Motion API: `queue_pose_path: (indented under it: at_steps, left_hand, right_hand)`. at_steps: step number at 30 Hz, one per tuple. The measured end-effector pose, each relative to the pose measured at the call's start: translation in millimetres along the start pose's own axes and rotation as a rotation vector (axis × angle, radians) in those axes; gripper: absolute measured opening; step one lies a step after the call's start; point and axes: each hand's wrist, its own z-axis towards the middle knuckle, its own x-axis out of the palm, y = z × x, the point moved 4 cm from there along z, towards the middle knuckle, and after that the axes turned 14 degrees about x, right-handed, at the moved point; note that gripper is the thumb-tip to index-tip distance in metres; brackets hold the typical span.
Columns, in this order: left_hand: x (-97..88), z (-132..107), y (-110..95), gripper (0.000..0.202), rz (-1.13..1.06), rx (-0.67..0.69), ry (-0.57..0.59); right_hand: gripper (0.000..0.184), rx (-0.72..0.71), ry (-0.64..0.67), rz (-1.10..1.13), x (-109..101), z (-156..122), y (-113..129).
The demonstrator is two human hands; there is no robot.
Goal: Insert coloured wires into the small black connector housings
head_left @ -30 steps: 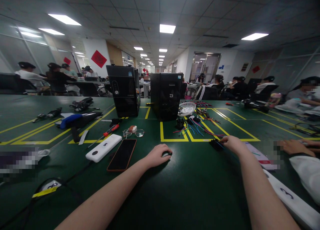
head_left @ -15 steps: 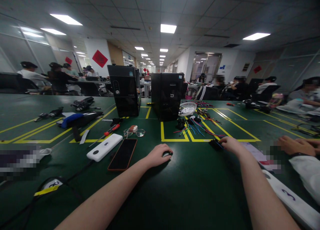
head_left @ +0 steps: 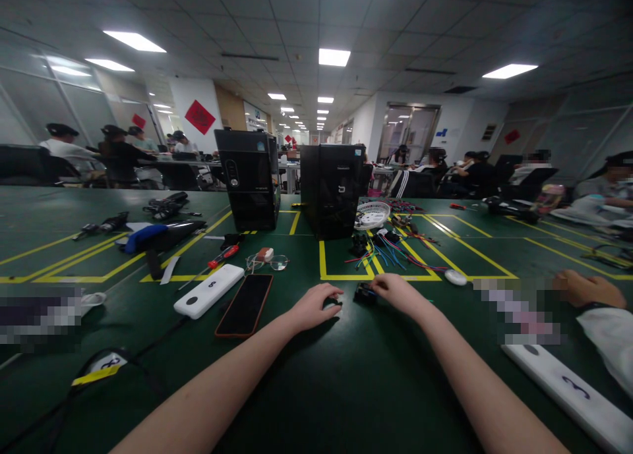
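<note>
Main risk, prob.: the R hand (head_left: pixel 390 289) is gripping the blk part (head_left: pixel 364 293) near one edge only, so a loose pinch could be letting it tip or slip onto the green table (head_left: pixel 395 388). Second: the wire bundle (head_left: pixel 388 251) is lying just beyond that hand, loose ends fanning out, so a careless reach fwd could be snagging them. Third, less likely: the phone (head_left: pixel 246 306) is lying L of the L hand (head_left: pixel 312 307), w/ the glasses (head_left: pixel 267 262) beyond it; a wide sweep of that arm could be knocking either.

Hands now: R fingers are closing tog. on the part's R side, thumb largely hidden, so exact grip is hard to tell. The part is sitting low, at or just above the tabletop, btwn the two hands, in front of the R-hand PC tower (head_left: pixel 331 190); contact w/ the table is unclear. L hand is resting low, fingers half curling, thumb apart from them, a small dk item (head_left: pixel 331 303) showing in the gap; whether it's being gripped or merely touched, can't tell. A co-worker's hand (head_left: pixel 588 289) is staying well apart, far R.
</note>
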Motion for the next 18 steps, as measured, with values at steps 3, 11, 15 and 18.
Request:
queue_pose_path:
  at_steps: [3,11,15,18]
  left_hand:
    - [-1.3,-0.5,-0.6,0.046,-0.024,0.005,-0.06]
    - [-1.5,4.3,-0.9,0.034,-0.019,0.0,-0.018]
    - [0.2,5.5,4.0,0.032,-0.003,-0.033,-0.03]
    - [2.0,5.5,7.1,0.03,0.0,-0.023,-0.04]
  right_hand:
    - [0.018,-0.128,0.054,0.069,15.5,-12.4,33.9]
    - [0.011,-0.235,0.082,0.176,33.1,-26.9,58.6]
    - [0.009,-0.236,0.043,0.169,34.0,-26.9,59.8]
    - [0.011,-0.275,-0.044,0.039,31.7,-30.9,66.9]
